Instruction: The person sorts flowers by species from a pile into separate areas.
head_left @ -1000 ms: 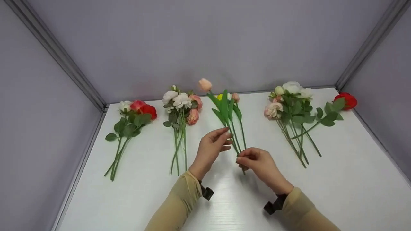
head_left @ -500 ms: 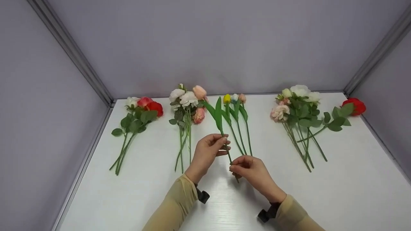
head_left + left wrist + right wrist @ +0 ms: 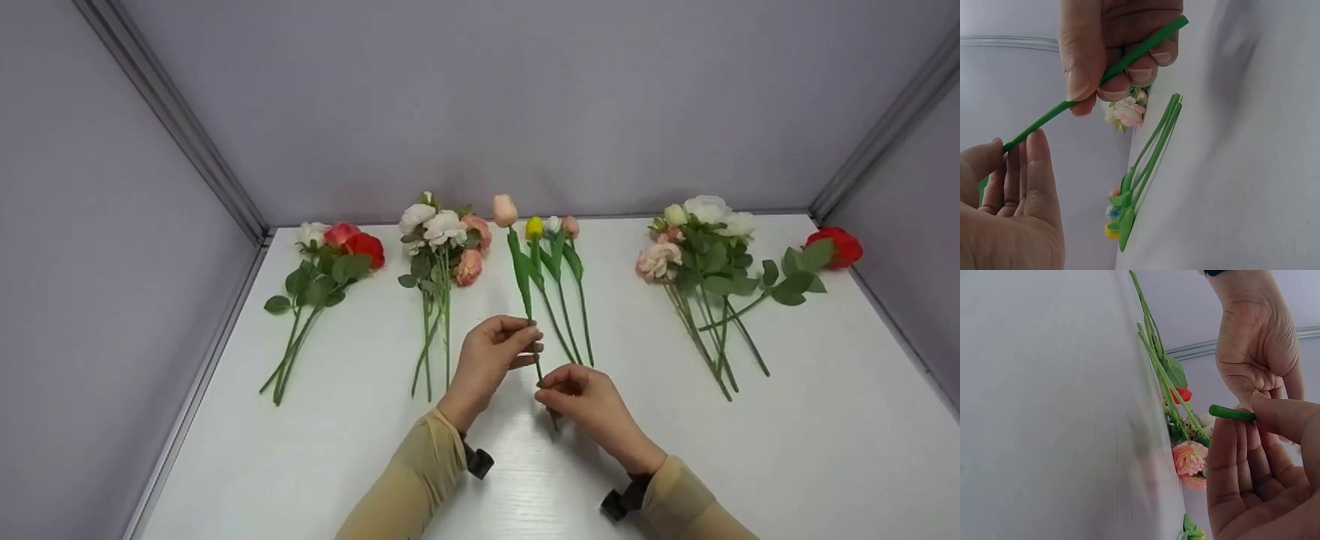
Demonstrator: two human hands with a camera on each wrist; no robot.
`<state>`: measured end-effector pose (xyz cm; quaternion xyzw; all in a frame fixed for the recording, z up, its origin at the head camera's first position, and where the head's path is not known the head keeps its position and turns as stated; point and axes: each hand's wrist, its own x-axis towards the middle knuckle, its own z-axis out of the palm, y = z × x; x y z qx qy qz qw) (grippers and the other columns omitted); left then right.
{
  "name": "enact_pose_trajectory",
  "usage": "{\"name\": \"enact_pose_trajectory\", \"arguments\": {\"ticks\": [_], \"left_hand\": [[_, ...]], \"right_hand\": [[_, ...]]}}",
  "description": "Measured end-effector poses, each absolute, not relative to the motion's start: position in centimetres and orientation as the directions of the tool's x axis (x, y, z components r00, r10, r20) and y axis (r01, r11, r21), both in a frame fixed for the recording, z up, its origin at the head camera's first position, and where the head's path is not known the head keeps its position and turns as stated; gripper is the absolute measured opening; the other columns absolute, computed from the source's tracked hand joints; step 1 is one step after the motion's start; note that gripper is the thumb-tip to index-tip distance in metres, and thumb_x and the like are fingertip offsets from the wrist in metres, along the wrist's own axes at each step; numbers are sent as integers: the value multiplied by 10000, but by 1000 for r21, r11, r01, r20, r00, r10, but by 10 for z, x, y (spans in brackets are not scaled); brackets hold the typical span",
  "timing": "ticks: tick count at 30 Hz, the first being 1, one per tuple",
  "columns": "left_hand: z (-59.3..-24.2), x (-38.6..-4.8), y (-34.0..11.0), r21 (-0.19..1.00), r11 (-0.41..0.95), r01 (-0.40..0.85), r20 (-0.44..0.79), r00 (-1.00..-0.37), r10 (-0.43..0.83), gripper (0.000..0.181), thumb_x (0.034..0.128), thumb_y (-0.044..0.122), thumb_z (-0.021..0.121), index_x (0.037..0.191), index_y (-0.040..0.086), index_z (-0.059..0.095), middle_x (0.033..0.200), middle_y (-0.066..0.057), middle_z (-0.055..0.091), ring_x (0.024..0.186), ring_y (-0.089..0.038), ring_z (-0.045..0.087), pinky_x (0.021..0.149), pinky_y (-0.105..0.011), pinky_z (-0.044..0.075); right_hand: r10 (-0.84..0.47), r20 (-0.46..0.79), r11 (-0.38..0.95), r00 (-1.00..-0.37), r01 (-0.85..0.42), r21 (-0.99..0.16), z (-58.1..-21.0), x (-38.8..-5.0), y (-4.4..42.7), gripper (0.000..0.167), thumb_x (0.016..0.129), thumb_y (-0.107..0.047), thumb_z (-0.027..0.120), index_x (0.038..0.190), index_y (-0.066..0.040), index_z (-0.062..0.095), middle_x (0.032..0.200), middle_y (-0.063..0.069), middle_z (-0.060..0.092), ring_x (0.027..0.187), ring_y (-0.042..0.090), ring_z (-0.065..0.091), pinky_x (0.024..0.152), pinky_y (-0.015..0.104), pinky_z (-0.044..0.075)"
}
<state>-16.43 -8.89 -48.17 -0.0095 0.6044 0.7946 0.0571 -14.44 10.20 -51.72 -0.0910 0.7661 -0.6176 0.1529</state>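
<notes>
I'm pinching the peach tulip [image 3: 522, 277] by its stem, left hand [image 3: 486, 364] and right hand [image 3: 598, 397] closed, contact partly hidden, probably aligning it and next needing gentle lowering beside three tulips [image 3: 558, 253] right of the grip.

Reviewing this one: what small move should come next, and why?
Probably lower the peach tulip onto the table, left of the three tulips: the left hand and right hand pinch its stem above the surface, and those three lie side by side.

There are four tulips [image 3: 521, 271], three mixed bunches [image 3: 319, 289] — and two hands [image 3: 485, 360].
</notes>
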Motion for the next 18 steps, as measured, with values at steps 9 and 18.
{"name": "enact_pose_trajectory", "arguments": {"ticks": [9, 18], "left_hand": [[-485, -165, -89, 968, -237, -88, -73, -995, 73, 248, 994, 136, 698, 1186, -21, 683, 1068, -157, 725, 979, -254, 720, 851, -391, 604], [-488, -166, -87, 968, -232, -100, -83, -993, 79, 259, 1001, 141, 688, 1196, -29, 671, 1073, -152, 730, 997, -261, 718, 851, -377, 603]], "right_hand": [[-326, -140, 194, -935, 79, -978, -519, -145, 101, 260, 885, -210, 831, 1013, -21, 708, 872, 93, 714, 761, 220, 665, 659, 295, 569], [-300, -178, 164, -937, 133, -977, -519, -146, 102, 194, 925, -171, 785, 1029, -15, 735, 891, 115, 723, 745, 229, 657, 670, 333, 573]]}}
